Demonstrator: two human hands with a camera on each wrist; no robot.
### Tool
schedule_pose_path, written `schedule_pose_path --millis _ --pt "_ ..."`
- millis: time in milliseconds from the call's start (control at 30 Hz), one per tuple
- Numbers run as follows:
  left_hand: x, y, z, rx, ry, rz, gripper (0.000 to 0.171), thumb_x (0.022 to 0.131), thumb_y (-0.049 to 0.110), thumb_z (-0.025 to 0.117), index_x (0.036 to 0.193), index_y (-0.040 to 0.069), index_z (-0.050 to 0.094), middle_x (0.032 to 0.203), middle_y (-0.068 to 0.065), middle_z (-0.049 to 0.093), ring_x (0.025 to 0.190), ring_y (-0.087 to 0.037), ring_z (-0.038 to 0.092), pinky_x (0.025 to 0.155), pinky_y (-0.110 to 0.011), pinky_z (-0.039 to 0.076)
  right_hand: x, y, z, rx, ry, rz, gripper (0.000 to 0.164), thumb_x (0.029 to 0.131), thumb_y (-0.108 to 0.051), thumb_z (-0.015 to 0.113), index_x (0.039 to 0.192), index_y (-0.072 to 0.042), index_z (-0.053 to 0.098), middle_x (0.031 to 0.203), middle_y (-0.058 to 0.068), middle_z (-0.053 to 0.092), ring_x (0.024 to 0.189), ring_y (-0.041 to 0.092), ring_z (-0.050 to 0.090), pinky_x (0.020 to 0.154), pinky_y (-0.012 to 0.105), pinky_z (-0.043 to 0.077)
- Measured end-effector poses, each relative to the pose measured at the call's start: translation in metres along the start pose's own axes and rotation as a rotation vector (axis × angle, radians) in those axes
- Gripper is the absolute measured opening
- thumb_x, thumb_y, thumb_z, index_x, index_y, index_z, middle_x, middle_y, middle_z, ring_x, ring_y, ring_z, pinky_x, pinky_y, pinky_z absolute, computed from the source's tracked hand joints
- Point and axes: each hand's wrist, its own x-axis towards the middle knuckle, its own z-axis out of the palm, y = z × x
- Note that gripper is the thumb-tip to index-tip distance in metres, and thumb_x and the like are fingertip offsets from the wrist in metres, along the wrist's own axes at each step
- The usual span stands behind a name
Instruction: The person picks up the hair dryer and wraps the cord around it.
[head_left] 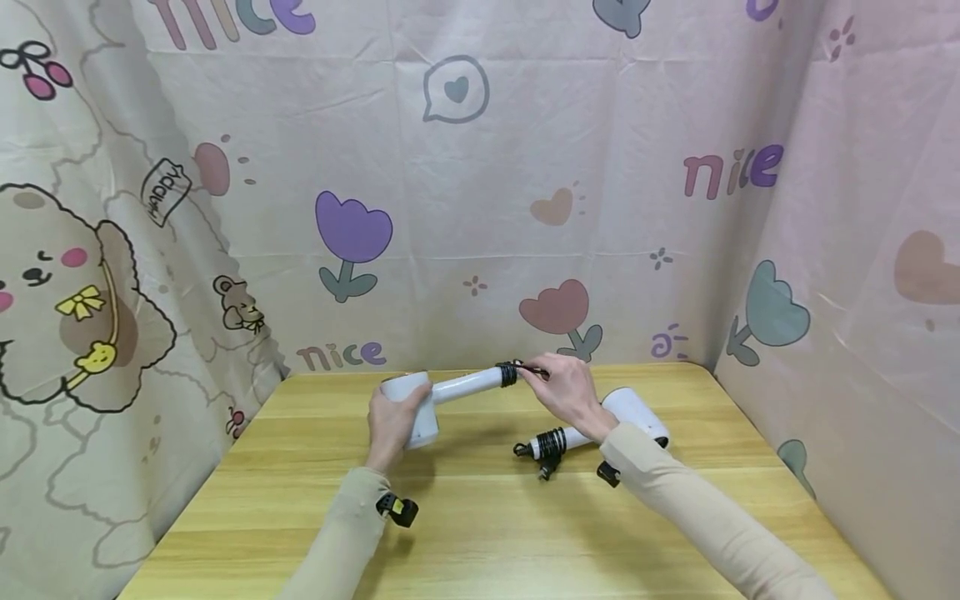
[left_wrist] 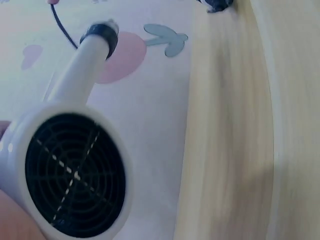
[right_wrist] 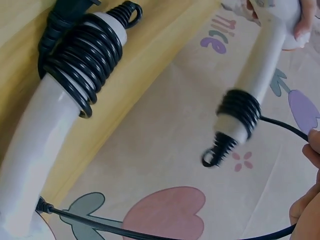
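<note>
A white hair dryer [head_left: 467,386] is held above the table, its handle pointing right. My left hand [head_left: 388,423] grips it round the head; the black round grille [left_wrist: 75,175] shows in the left wrist view. Black cord [right_wrist: 240,114] is wound in several turns near the handle's end, and a length of it runs off to my right hand [head_left: 567,388]. That hand pinches the cord between thumb and fingers. Beyond the pinch the cord trails across the right wrist view to a black end piece [right_wrist: 45,205], partly hidden.
A second white hair dryer [head_left: 632,411] lies on the wooden table [head_left: 480,533] under my right forearm. Its black cord [right_wrist: 90,55] is coiled round the handle, with the plug [right_wrist: 64,20] beside it. A patterned cloth [head_left: 480,183] hangs behind and at both sides.
</note>
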Motion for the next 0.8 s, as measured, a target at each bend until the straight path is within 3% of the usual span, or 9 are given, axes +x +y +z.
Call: schedule_pose_path --millis 200,367,467,667,800 --pt "0.001 0.001 0.004 -0.178 0.066 -0.015 0.072 0.077 0.038 0.082 0.130 0.006 0.046 0.114 -0.012 0.055 0.086 -0.019 0.060 0.066 -0.029 0.057 -0.013 -0.001 0.007 0.035 -0.010 -0.025 0.012 0.089 -0.015 0.071 0.098 -0.011 0.078 0.070 -0.003 0.068 0.050 0.000 0.041 0.045 0.015 0.033" --pt "0.000 0.002 0.006 -0.378 0.033 -0.095 0.062 0.080 0.036 0.080 0.127 0.010 0.049 0.111 -0.008 0.056 0.080 -0.013 0.063 0.069 -0.033 0.058 -0.026 -0.001 0.013 0.057 -0.013 -0.052 0.018 0.091 -0.010 0.067 0.107 -0.007 0.076 0.073 -0.001 0.067 0.052 0.000 0.040 0.045 0.014 0.033" --pt "0.001 0.002 0.006 -0.439 -0.001 -0.170 0.064 0.081 0.038 0.079 0.127 0.008 0.046 0.107 -0.006 0.059 0.079 -0.012 0.065 0.071 -0.034 0.058 -0.030 0.002 0.014 0.061 -0.037 -0.081 0.021 0.092 -0.010 0.066 0.111 -0.008 0.074 0.074 -0.003 0.065 0.053 -0.001 0.038 0.046 0.014 0.033" --pt "0.002 0.000 0.003 -0.473 -0.006 -0.283 0.078 0.078 0.045 0.081 0.131 0.004 0.041 0.105 -0.003 0.059 0.081 -0.012 0.064 0.075 -0.030 0.056 -0.032 0.014 0.008 0.105 -0.227 -0.088 0.028 0.097 -0.010 0.060 0.123 -0.013 0.070 0.070 -0.010 0.054 0.055 -0.001 0.034 0.050 0.016 0.032" --pt "0.002 -0.002 0.002 -0.519 -0.022 -0.326 0.077 0.077 0.047 0.081 0.129 0.005 0.043 0.099 0.000 0.062 0.081 -0.012 0.065 0.077 -0.030 0.056 -0.034 0.023 0.004 0.195 -0.377 -0.010 0.031 0.100 -0.010 0.056 0.128 -0.016 0.066 0.080 -0.010 0.063 0.059 0.002 0.042 0.055 0.019 0.041"
